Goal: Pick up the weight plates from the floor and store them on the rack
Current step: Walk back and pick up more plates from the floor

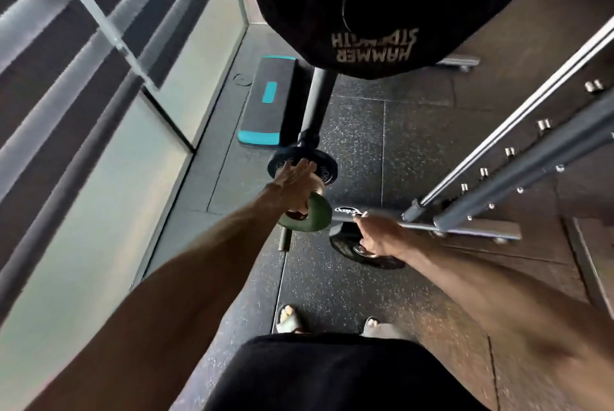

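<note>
My left hand point(294, 183) reaches down to the black plate rack point(318, 101) and holds a small green weight plate point(315, 218) by its centre hole. It is just below a small black plate point(327, 166) that sits on a low rack peg. My right hand point(378, 237) grips the rim of a black weight plate point(375, 261) lying on the floor beside a grey frame foot. A large black "Hammer Strength" plate point(382, 11) hangs on the rack near the camera and hides the rack's upper part.
A teal and black step platform point(269, 105) lies by the frosted glass wall point(199, 55) on the left. A grey metal frame point(498, 184) with studs slants across the right. My feet in sandals point(289, 321) stand on speckled rubber flooring point(352, 151).
</note>
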Demonstrator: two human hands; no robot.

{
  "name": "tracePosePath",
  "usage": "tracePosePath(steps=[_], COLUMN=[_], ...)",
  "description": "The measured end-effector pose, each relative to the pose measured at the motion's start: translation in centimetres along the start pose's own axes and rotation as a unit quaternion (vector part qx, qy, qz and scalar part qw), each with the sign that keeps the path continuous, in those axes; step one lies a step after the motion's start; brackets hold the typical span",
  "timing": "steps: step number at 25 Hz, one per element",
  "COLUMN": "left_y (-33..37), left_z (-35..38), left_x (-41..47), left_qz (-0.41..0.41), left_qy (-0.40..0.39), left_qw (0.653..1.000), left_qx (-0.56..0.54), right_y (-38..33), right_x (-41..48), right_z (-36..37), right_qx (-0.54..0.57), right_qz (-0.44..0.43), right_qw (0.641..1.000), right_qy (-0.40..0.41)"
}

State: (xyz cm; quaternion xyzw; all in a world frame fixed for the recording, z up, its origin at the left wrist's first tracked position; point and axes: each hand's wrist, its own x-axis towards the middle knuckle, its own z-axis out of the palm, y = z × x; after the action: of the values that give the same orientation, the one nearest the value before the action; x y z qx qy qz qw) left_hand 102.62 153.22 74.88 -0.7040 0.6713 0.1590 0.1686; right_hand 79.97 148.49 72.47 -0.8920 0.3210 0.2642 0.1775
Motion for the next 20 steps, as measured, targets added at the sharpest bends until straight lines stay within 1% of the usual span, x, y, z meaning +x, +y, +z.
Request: tracePosePath(steps=[1,3,5,7,10,12,16,18,20], left_y=[-0.1,-0.6,-1.5,-2.0,-2.4,-2.5,-2.6,-2.3,-1.4], left_z=[-0.6,-1.2,-0.5,0.4,0.7,1.2,2.1,2.5,2.5], left_x=[0.1,0.6,1.6,2.2,2.8,3.2,4.0,3.8,2.9], left_qz=[0.015,0.035,0.043,0.049,0.048,0.040,0.017,0.022,0.042], left_qy=[-0.016,-0.020,-0.031,-0.049,-0.038,-0.035,-0.051,-0.034,-0.012], left_qw=[1.000,0.999,0.998,0.997,0.998,0.998,0.997,0.998,0.999], left_qx=[0.022,0.010,-0.012,-0.026,-0.011,-0.018,-0.050,-0.047,-0.018], right_y=[0.0,-0.6,-0.6,-0.6,-0.1,0.1,0.4,0.3,0.0], right_x=[0.5,0.8,1.1,1.0,1.4,1.2,0.2,-0.1,-0.5], right_z=[0.1,-0.1,0.2,0.4,1.7,1.9,2.3,2.2,1.9], right_qx=[0.006,0.036,0.042,0.034,0.067,0.080,0.062,0.054,0.049], right_qz=[0.021,0.042,0.061,0.058,0.048,0.055,0.070,0.057,0.057], right_qw=[1.000,0.998,0.997,0.998,0.996,0.995,0.996,0.997,0.997], right_qy=[-0.005,-0.001,0.003,0.005,0.026,0.023,0.006,0.011,0.001])
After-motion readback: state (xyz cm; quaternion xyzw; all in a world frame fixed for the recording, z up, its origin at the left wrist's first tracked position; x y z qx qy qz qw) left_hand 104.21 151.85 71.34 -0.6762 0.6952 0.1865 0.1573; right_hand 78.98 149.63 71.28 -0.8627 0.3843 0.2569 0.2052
